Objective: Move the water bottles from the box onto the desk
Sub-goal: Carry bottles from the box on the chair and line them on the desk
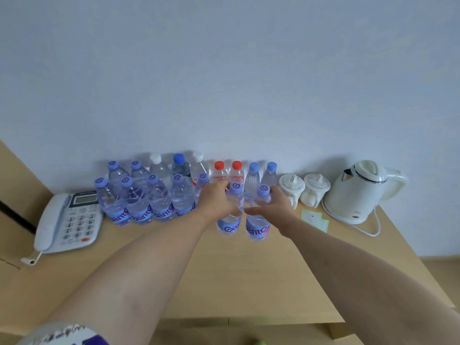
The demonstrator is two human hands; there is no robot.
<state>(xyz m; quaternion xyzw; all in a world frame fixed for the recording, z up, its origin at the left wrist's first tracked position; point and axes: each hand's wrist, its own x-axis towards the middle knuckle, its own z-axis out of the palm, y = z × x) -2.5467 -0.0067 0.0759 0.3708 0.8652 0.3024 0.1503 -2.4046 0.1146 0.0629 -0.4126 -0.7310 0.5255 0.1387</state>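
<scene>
A wooden desk fills the lower frame. At centre right stands a white kettle; at left, a telephone. A cluster of bottles lines the wall at centre. The left hand grips one purple-capped bottle, the right hand another bottle, both just before the two lidded cups.

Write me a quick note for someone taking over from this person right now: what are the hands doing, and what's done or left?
Left hand grips one purple-capped bottle; right hand grips another, both upright at the desk.
Done: many bottles already stand in rows against the wall, beside the telephone.
Left: set these two down in line. The box is out of view, so I can't tell how many remain.
</scene>
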